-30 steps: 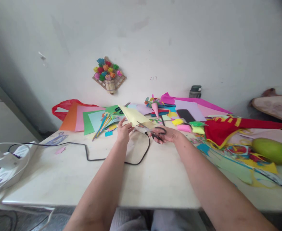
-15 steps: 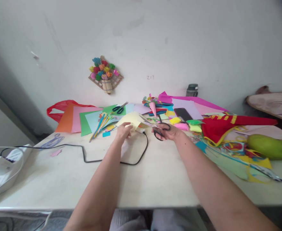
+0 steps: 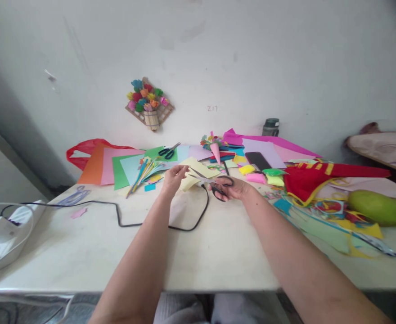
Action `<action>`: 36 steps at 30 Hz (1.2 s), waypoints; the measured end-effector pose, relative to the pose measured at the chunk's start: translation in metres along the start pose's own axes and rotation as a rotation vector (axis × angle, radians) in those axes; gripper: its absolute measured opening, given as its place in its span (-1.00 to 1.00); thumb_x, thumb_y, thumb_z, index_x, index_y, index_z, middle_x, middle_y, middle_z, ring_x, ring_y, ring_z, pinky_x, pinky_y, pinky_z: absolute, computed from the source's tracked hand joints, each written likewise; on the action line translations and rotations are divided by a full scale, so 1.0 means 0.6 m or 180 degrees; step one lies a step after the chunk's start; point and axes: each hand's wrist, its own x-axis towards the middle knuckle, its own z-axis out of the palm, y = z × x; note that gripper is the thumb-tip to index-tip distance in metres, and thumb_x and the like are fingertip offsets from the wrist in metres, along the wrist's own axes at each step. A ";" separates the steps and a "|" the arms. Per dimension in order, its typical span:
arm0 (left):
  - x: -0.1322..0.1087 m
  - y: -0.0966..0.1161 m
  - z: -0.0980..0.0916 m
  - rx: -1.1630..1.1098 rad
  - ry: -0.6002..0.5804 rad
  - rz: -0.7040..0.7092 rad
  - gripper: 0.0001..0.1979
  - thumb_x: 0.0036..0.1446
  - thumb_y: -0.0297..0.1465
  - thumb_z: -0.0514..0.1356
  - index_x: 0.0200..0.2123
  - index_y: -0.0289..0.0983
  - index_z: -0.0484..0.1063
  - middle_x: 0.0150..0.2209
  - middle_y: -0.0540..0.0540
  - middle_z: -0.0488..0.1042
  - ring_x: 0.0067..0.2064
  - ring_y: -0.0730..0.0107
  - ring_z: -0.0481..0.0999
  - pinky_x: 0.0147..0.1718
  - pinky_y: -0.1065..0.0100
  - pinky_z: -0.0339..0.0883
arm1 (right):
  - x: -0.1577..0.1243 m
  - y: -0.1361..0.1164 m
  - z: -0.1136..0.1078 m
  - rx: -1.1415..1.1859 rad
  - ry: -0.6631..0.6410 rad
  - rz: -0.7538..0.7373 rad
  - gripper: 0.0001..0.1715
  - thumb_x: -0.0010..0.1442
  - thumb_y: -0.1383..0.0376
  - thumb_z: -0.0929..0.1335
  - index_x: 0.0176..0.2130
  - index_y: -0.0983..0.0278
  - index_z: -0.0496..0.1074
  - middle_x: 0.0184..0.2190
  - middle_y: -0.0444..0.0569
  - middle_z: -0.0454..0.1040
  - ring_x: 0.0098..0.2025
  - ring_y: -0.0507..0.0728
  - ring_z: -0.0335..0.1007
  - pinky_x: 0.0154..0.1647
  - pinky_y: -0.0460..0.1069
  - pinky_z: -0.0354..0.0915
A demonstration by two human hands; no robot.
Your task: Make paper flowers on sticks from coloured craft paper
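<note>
Pinched fingers close my left hand (image 3: 174, 180) at the edge of a pale yellow paper (image 3: 187, 183), though the fingertips partly hide the grip. A further part of pale yellow paper (image 3: 201, 168) lies just beyond, and I cannot tell whether the two parts are joined. My right hand (image 3: 233, 189) grips black-handled scissors (image 3: 206, 179) by their loops. The blades are spread and point left toward my left fingertips and the paper. Under the scissors is the plug end of a black cable (image 3: 204, 203).
Coloured sheets (image 3: 106, 168), a pencil bundle (image 3: 140, 177) and second scissors (image 3: 169, 152) lie behind on the left. To the right are a phone (image 3: 257, 160), clay packets (image 3: 256, 178), red cloth (image 3: 309, 180) and paper scraps (image 3: 329, 234). A power strip (image 3: 19, 220) sits at left.
The scissors have shifted slightly left with my right hand, and their blades stand wider apart. My left fingers have risen a little, and the pale yellow paper lies lower and differently angled.
</note>
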 end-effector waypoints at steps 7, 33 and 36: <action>-0.002 0.002 -0.001 0.0078 -0.0110 -0.0032 -0.93 -0.13 -0.40 0.27 -0.52 -0.28 0.49 -0.35 -0.10 0.51 -0.26 0.38 0.42 -0.25 0.45 0.21 | 0.000 -0.002 0.004 -0.0086 0.0065 0.0052 -0.48 -0.01 -0.01 0.31 -0.27 0.39 0.35 -0.64 -0.08 0.41 -0.73 -0.05 0.21 -0.74 -0.16 0.04; 0.009 -0.010 -0.016 -0.0636 0.0389 -0.0192 -0.81 -0.09 -0.28 0.24 -0.54 -0.30 0.46 -0.54 -0.04 0.43 -0.51 0.54 0.30 -0.42 0.46 0.16 | -0.005 -0.014 0.011 0.0133 0.0354 -0.0275 -0.55 0.01 0.01 0.29 -0.32 0.35 0.37 -0.66 -0.10 0.39 -0.71 -0.04 0.19 -0.71 -0.14 0.07; 0.008 -0.009 -0.012 -0.0763 0.0389 -0.0260 -0.81 -0.16 -0.33 0.27 -0.64 -0.30 0.38 -0.59 -0.01 0.38 -0.52 0.55 0.29 -0.46 0.47 0.14 | -0.006 -0.015 0.011 0.0218 0.0548 -0.0376 -0.56 0.01 0.02 0.29 -0.33 0.35 0.37 -0.65 -0.10 0.39 -0.72 -0.04 0.19 -0.72 -0.14 0.04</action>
